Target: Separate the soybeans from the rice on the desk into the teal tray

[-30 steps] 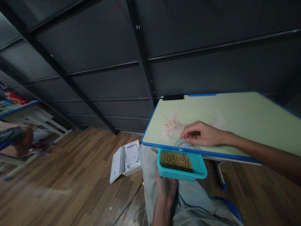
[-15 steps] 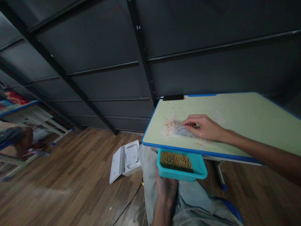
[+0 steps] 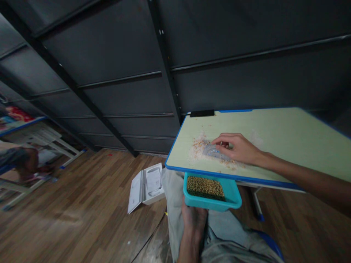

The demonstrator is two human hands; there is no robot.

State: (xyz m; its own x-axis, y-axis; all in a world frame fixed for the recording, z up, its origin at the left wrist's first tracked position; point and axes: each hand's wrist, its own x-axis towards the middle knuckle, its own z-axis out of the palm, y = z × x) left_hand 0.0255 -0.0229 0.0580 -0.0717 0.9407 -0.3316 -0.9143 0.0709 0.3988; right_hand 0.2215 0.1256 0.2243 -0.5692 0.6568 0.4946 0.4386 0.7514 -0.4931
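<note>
My right hand (image 3: 236,147) pinches a clear plastic protractor (image 3: 214,152) standing on the pale green tabletop (image 3: 274,135). Around the protractor lie white grains (image 3: 195,152) mixed with yellow-orange kernels (image 3: 197,141), and a few more kernels sit near the front edge below my hand. Under that edge, my left hand (image 3: 194,215) holds a turquoise plastic container (image 3: 233,199) from below, its fingers mostly hidden beneath it. Inside the container, round tan beans (image 3: 205,184) fill the left part, with small green beans (image 3: 203,193) along their near side.
A black flat object (image 3: 202,113) lies at the table's far left corner. An opened white box (image 3: 152,184) and a cable (image 3: 149,239) are on the wooden floor. Another person's leg (image 3: 31,160) shows by a second table at far left. A dark panelled wall stands behind.
My right hand and the protractor have barely shifted. Some kernels near the front edge now lie a little closer to it. The container stays in place in my left hand.
</note>
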